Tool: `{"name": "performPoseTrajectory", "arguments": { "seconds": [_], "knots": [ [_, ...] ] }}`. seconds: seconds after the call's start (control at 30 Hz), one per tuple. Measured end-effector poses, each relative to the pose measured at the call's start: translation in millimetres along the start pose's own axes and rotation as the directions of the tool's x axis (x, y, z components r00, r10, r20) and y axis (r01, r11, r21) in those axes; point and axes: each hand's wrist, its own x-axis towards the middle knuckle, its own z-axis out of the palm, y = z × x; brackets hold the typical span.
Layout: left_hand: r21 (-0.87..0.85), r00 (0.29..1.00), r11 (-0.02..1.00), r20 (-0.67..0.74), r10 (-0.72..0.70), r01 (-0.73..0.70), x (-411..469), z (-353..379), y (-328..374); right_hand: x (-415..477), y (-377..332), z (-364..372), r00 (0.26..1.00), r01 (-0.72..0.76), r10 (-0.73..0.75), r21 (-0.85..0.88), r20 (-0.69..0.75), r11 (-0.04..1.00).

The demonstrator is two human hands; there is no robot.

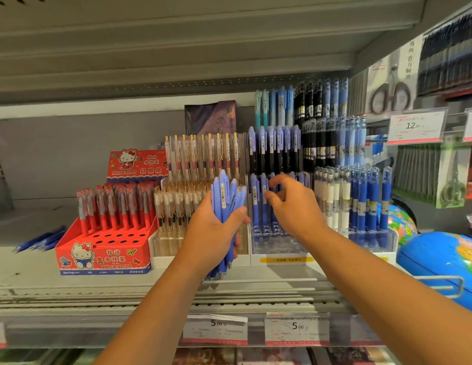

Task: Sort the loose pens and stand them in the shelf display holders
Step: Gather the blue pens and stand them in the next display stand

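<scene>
My left hand (212, 233) grips a bundle of periwinkle-blue pens (225, 198), held upright in front of the shelf. My right hand (292, 204) reaches into the clear tiered display holder (279, 248), its curled fingers at the tops of the blue pens (258, 198) standing in the front row. I cannot tell whether it pinches one. More of the same pens fill the holder's upper tiers (274, 146). A few loose blue pens (41, 239) lie flat on the shelf at the far left.
A red cartoon-cat pen box (103, 254) stands at the left, with a holder of clear gold-clip pens (200, 159) beside it. White and blue capped pens (356, 201) stand to the right. A blue globe (440, 262) sits at the far right. Price tags (295, 327) line the shelf edge.
</scene>
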Motion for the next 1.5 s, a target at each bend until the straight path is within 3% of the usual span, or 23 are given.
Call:
{"name": "performPoseTrajectory", "arguments": {
  "seconds": [0.1,0.2,0.37,0.5,0.7,0.83,0.97,1.1,1.23,1.5],
  "knots": [
    [0.006,1.0,1.0,-0.002,0.001,-0.001,-0.5,0.3,0.5,-4.0,-5.6,-2.6,0.999,-0.006,0.007,0.009,-0.044,1.0],
    [0.015,1.0,1.0,-0.014,0.009,-0.009,-0.4,-0.1,0.8,-9.3,-14.7,-5.8,0.997,0.026,-0.01,0.201,-0.08,0.979],
    [0.039,0.999,0.999,-0.035,-0.013,0.014,-0.1,-0.8,1.2,-16.7,-27.2,-5.2,0.957,-0.057,-0.115,0.567,0.264,0.822],
    [0.038,1.0,0.999,-0.006,-0.029,0.029,0.0,0.3,2.4,-17.3,-28.6,-8.1,0.934,-0.116,-0.128,0.622,0.334,0.775],
    [-0.025,0.999,0.999,-0.027,-0.028,0.028,0.5,0.3,1.4,-16.7,-30.1,-11.1,0.943,-0.164,-0.106,0.717,0.316,0.677],
    [-0.066,0.999,0.997,-0.021,-0.037,0.036,1.1,-0.1,-0.9,-13.2,-30.0,-17.8,0.992,-0.082,-0.026,0.778,0.126,0.623],
    [-0.089,0.999,0.996,-0.036,-0.029,0.025,3.6,0.0,-4.3,-6.5,-21.5,-29.0,0.993,0.09,-0.011,0.718,-0.114,0.69],
    [-0.074,0.999,0.997,-0.044,-0.017,0.014,4.2,-0.9,-6.1,-3.3,-9.6,-33.9,0.959,0.191,-0.039,0.536,-0.282,0.822],
    [-0.045,0.999,0.999,-0.05,0.004,-0.006,4.2,-1.2,-5.7,-1.0,-7.3,-31.3,0.937,0.222,-0.104,0.34,-0.333,0.914],
    [0.003,0.998,1.0,-0.057,-0.004,0.004,1.8,-0.8,-0.7,1.5,-8.0,-26.4,0.942,0.201,-0.136,0.189,-0.308,0.961]
  ]
}}
